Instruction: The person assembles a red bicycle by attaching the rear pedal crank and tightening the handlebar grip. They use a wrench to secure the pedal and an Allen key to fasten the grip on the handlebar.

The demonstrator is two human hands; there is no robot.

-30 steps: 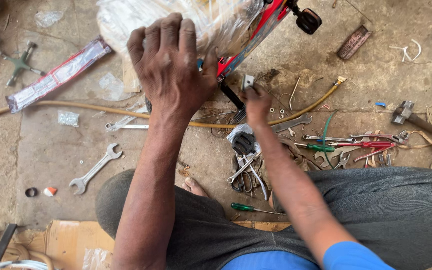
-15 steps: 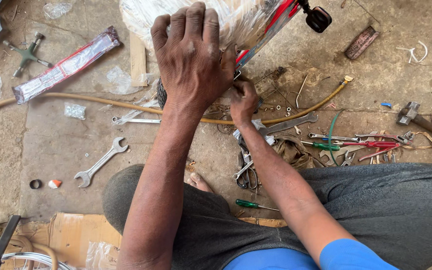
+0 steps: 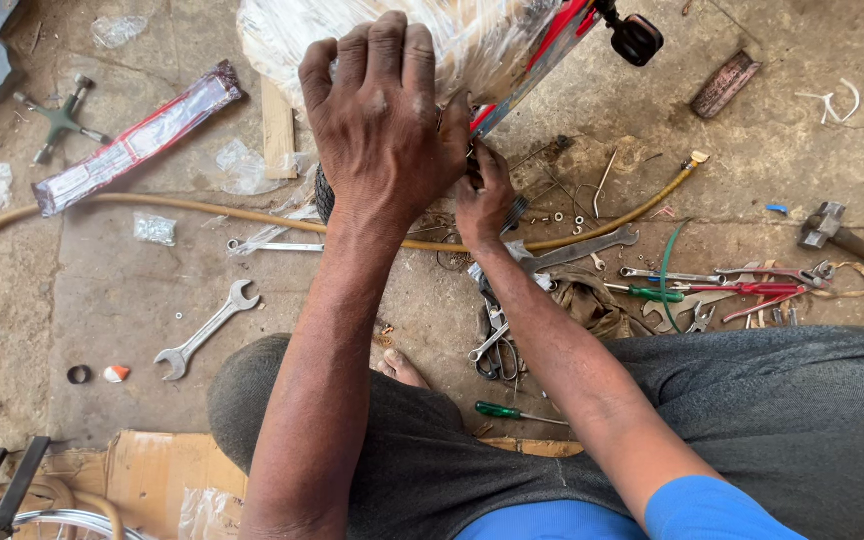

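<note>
My left hand (image 3: 382, 120) lies fingers-up over a small black tyre (image 3: 324, 195) of a plastic-wrapped wheel (image 3: 282, 40), gripping it from above. My right hand (image 3: 484, 200) is closed just to the right of it, at the hub under a red and silver frame tube (image 3: 542, 55); what its fingers pinch is hidden. A black pedal (image 3: 637, 38) sticks out at the tube's upper end. I sit on the concrete floor with my knees spread and one bare foot (image 3: 402, 368) showing.
A yellowish hose (image 3: 152, 203) crosses the floor. An open-ended spanner (image 3: 202, 332) lies left; a green-handled screwdriver (image 3: 507, 411), pliers (image 3: 497, 345), red-handled cutters (image 3: 762, 290) and a hammer (image 3: 837, 235) lie right. A wrapped long part (image 3: 132, 140), cross wrench (image 3: 60, 118) and cardboard (image 3: 142, 470) are nearby.
Both hands have shifted up and right in view as the head moved closer. My right hand has crept up against the hub beside my left hand.
</note>
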